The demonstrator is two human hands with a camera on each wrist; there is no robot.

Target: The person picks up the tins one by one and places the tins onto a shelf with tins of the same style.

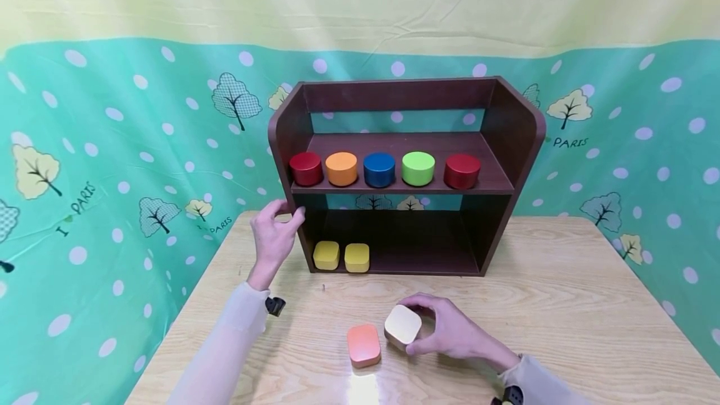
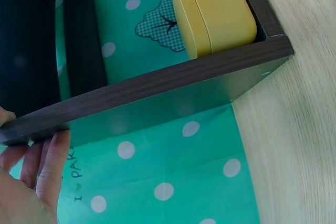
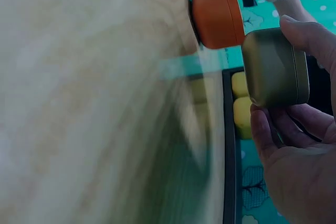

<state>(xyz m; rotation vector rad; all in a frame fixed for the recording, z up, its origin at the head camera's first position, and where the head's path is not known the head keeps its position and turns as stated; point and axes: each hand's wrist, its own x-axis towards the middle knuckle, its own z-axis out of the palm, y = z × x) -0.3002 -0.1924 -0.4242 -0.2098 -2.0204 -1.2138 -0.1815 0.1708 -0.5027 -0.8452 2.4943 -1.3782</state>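
My left hand (image 1: 274,236) pinches the front edge of the left side panel of a dark brown two-tier shelf (image 1: 402,85). In the left wrist view its fingers (image 2: 51,169) lie along the panel's outer face. Between thumb and fingers, my right hand (image 1: 452,331) holds a cream rounded-square tin (image 1: 403,325) in front of the shelf; in the right wrist view the tin (image 3: 275,69) looks darker. Whether it touches the table cannot be told. Just left of it, a coral rounded-square tin (image 1: 364,344) stands on the table.
Two yellow rounded-square tins, one at the left corner (image 1: 326,255) and one beside it (image 1: 357,257), sit on the lower tier. Along the upper tier runs a row of round tins: red (image 1: 306,169), orange (image 1: 341,169), blue (image 1: 379,170), green (image 1: 418,169) and red (image 1: 462,171). A patterned curtain (image 1: 140,174) hangs behind the wooden table (image 1: 562,305).
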